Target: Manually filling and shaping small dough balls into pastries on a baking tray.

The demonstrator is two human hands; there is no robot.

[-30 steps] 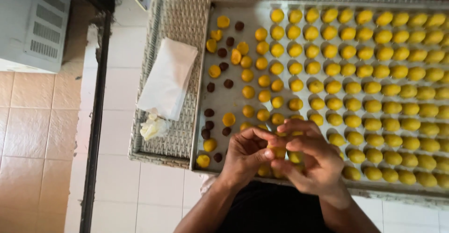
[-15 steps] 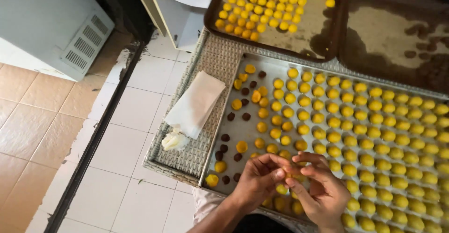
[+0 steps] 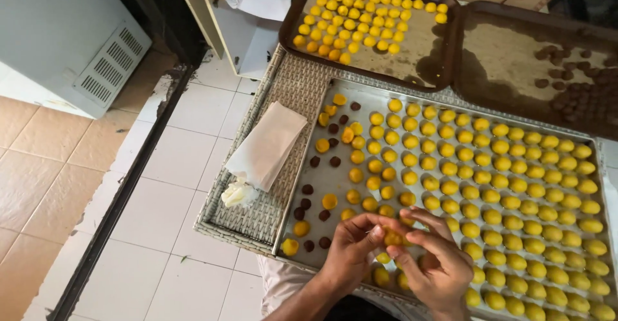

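Note:
My left hand point(image 3: 349, 248) and my right hand point(image 3: 436, 259) meet over the near edge of a large metal baking tray point(image 3: 335, 169). Together their fingertips pinch one small yellow dough ball point(image 3: 393, 238). The tray carries rows of several yellow dough balls point(image 3: 508, 186) on its right part. On its left part lie several small dark brown balls point(image 3: 317, 161) mixed with loose yellow ones.
The tray rests on a woven rattan mat point(image 3: 261, 215), where a folded cream cloth point(image 3: 268, 144) and a pale lump point(image 3: 237, 194) lie. Beyond stand a dark tray with yellow balls point(image 3: 367, 25) and a dark tray with brown balls point(image 3: 547, 70). A white appliance point(image 3: 64, 37) stands at left on the tiled floor.
The view has tilted up and away, bringing the two far trays into sight. My hands stay together at the tray's near edge, still working one yellow ball.

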